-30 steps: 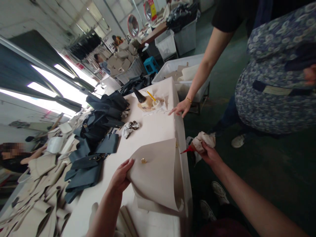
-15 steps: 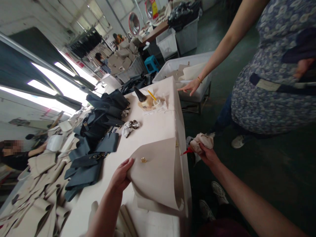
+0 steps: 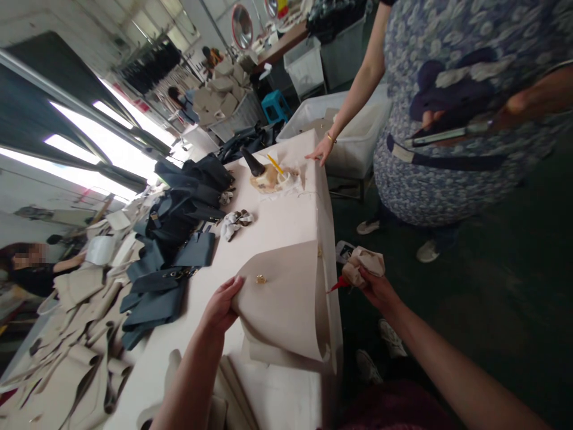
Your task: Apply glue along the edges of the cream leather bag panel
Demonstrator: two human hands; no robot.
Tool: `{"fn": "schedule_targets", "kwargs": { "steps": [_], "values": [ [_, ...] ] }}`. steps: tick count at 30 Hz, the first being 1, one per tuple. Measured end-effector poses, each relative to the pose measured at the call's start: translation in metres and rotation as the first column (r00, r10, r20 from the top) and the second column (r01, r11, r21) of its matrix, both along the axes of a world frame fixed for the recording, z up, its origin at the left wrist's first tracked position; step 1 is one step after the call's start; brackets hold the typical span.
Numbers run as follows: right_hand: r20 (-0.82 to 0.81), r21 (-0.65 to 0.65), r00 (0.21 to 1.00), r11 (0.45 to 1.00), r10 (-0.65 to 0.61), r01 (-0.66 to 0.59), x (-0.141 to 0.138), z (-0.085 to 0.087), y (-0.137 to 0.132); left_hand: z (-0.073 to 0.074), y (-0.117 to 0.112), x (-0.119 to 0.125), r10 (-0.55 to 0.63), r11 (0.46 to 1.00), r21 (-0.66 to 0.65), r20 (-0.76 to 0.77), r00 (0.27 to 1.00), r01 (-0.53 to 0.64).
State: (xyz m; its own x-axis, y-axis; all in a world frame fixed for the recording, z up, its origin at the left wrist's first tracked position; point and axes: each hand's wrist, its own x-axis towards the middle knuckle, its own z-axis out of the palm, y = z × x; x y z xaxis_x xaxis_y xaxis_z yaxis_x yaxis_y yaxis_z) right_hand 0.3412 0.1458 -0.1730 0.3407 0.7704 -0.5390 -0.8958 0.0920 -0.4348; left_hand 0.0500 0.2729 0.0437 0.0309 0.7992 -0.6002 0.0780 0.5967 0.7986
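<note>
Seemingly to steady it, left fingers (image 3: 231, 289) pinch the beige panel (image 3: 283, 301); right fingers (image 3: 367, 278) clutch cloth (image 3: 369, 261), leaving a red nozzle (image 3: 339, 283) exposed.

Dark green floor (image 3: 483, 298), blue stool (image 3: 275, 105)

Bare forearms (image 3: 439, 345), maroon garment (image 3: 389, 407) (rather dark), pale shoes (image 3: 392, 338).

Sheet (image 3: 286, 304) on table (image 3: 284, 224), bin (image 3: 351, 161) beyond
</note>
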Motion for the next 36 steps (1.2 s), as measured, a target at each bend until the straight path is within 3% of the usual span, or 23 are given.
{"fn": "schedule_targets", "kwargs": {
  "steps": [13, 21, 31, 36],
  "values": [
    [0.029, -0.002, 0.997, 0.997, 0.072, -0.072, -0.017, -0.005, -0.033, -0.002, -0.004, 0.002, 0.016, 1.000, 0.009, 0.014, 1.000, -0.016],
    [0.020, -0.008, 0.994, 0.994, 0.111, -0.111, -0.026, 0.005, -0.056, -0.004, -0.004, -0.001, 0.011, 1.000, 0.017, 0.024, 1.000, -0.012],
    [0.084, 0.043, 0.994, 0.997, 0.063, -0.067, -0.008, -0.003, -0.023, -0.004, -0.007, -0.002, -0.004, 1.000, 0.007, 0.023, 1.000, 0.004],
    [0.086, 0.042, 0.992, 0.994, 0.095, -0.099, -0.011, 0.004, -0.031, -0.005, -0.006, -0.001, 0.005, 1.000, 0.005, 0.018, 1.000, -0.005]
  ]
}}
